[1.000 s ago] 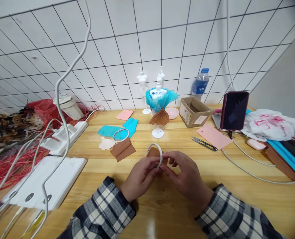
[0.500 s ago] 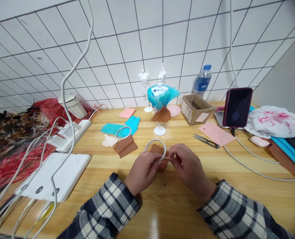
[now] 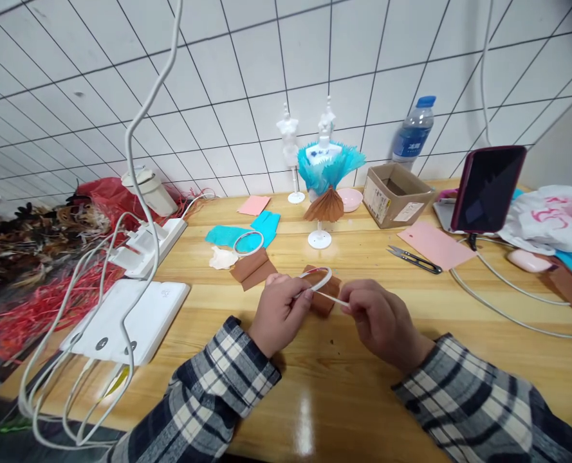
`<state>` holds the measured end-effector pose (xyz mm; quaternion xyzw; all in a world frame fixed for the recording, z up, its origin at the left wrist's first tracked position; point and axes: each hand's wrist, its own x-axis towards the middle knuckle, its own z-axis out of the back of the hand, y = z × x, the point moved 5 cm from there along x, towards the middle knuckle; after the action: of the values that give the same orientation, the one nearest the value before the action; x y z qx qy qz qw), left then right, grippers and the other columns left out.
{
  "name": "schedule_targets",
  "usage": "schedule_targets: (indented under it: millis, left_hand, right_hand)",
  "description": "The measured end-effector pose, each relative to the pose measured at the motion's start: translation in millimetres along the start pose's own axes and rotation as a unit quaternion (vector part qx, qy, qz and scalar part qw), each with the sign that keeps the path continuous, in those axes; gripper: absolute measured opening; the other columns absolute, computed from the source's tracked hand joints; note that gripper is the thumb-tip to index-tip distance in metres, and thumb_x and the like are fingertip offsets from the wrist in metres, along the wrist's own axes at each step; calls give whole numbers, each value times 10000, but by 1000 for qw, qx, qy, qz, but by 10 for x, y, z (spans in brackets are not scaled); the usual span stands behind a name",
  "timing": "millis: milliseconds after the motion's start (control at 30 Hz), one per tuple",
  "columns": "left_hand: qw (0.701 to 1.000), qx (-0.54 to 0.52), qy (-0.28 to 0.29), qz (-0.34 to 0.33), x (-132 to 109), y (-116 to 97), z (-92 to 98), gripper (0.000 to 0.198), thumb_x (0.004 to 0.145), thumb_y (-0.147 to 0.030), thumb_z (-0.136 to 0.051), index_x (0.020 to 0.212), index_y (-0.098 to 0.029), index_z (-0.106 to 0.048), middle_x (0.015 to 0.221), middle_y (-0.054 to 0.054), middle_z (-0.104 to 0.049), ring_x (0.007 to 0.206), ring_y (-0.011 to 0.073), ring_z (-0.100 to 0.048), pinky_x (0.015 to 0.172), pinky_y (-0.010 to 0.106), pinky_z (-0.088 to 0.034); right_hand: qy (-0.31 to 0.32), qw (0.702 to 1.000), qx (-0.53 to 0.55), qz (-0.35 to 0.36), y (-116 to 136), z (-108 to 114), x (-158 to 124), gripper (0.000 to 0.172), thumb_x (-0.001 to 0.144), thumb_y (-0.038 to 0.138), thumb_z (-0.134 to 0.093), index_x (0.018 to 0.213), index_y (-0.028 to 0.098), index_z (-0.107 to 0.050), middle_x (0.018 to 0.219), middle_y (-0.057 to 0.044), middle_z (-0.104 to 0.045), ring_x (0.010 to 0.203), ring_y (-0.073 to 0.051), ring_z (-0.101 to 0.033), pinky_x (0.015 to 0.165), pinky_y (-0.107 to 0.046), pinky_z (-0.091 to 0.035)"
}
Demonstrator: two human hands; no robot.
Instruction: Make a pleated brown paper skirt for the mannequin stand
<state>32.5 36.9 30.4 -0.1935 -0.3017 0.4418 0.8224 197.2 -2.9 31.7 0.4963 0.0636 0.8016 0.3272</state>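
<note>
My left hand [image 3: 283,310] is closed on a narrow roll of white tape [image 3: 326,279], held tilted above the table. A thin white strip of tape [image 3: 332,298] runs from the roll to my right hand [image 3: 379,318], whose fingers pinch its end. Beneath the roll lies a brown piece of paper [image 3: 325,305], partly covered by the roll and strip. A second roll of tape [image 3: 248,251] rests on blue paper [image 3: 225,236] to the left, beside a folded brown paper [image 3: 254,271]. Farther back stands a small mannequin wearing a blue and brown crinkled paper dress [image 3: 327,204].
A white mannequin [image 3: 289,145], a cardboard box [image 3: 396,196] and a water bottle [image 3: 414,134] stand at the back. Thread snips [image 3: 415,260] touch pink paper [image 3: 437,247] on the right, near a propped phone [image 3: 489,190]. Cables [image 3: 134,135] and a white power bank [image 3: 126,325] occupy the left.
My right hand has moved right, away from the roll, and a longer strip of tape now shows between the hands. The roll tilts flatter. The whole view has shifted somewhat.
</note>
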Motion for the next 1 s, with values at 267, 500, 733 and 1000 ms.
schedule_targets:
  millis: [267,500,733,1000]
  left_hand:
    - [972,-163,-110,131,49,289,89,319,935,-357,-402,701,-189,-539,669,0,-569,664,152,-528,647,266,-410]
    - [970,167,-151,88,182,847,566,338,921,-411,-455,988,-207,-717,878,66,-705,897,246,-587,845,368,-414]
    - [967,222,-65,107,263,1219,479,363,909,-406,-463,981,-199,-751,912,86,-729,874,255,-616,803,378,-446]
    - [988,108,-97,-60,152,500,343,194,866,-321,-568,898,-216,-727,815,42,-717,835,192,-628,942,397,-434]
  right_hand:
    - [13,993,-45,111,133,39,-25,177,840,30,-483,892,199,-485,811,-28,-583,685,-130,-534,598,-249,-464]
    - [-16,986,59,-155,-160,-9,26,74,877,172,-574,816,210,-555,988,-77,-640,980,-195,-604,723,-284,-520]
    - [-14,886,197,-420,-509,-121,-133,194,825,380,-648,791,199,-588,785,-24,-663,616,-126,-554,524,-238,-438]
    - [2,986,-40,-162,-302,-35,7,483,895,294,-563,1362,230,-463,1292,-116,-576,1061,-232,-574,803,-372,-502]
